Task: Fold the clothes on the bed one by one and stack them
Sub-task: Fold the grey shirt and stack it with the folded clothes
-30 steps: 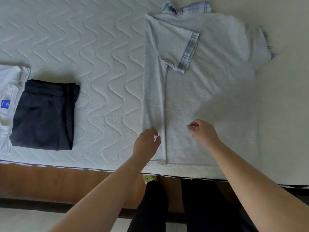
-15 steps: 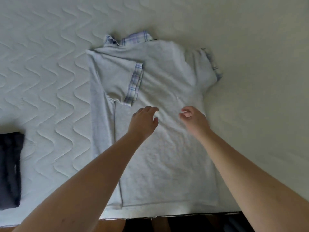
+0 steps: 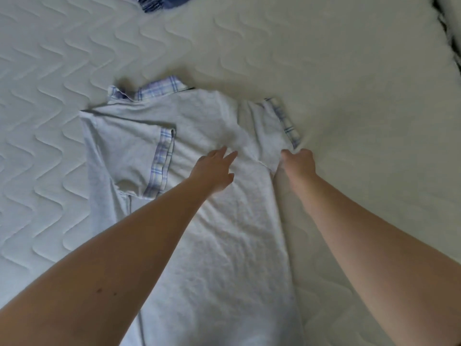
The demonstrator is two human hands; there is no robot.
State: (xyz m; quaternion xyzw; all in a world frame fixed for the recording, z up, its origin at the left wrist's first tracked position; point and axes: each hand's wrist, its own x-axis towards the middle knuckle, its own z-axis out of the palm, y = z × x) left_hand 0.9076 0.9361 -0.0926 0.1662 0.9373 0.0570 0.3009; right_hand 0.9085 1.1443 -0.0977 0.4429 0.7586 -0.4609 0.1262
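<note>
A light grey polo shirt [image 3: 224,233] with a blue plaid collar and sleeve cuffs lies flat on the white quilted mattress [image 3: 324,71], collar away from me. Its left side and left sleeve are folded over onto the body. My left hand [image 3: 214,171] rests flat on the upper chest area with fingers spread. My right hand [image 3: 298,163] is closed on the lower edge of the right sleeve, near the armpit seam. That right sleeve lies spread out to the right.
A blue patterned piece of cloth [image 3: 159,2] shows at the top edge of the view. A dark gap [image 3: 449,33] runs along the mattress edge at the top right. Bare mattress surrounds the shirt on the left, far side and right.
Both hands have moved up the shirt from the hem toward the shoulders. My right hand has reached right and closed on the right sleeve. The folded stack at left has left the view.
</note>
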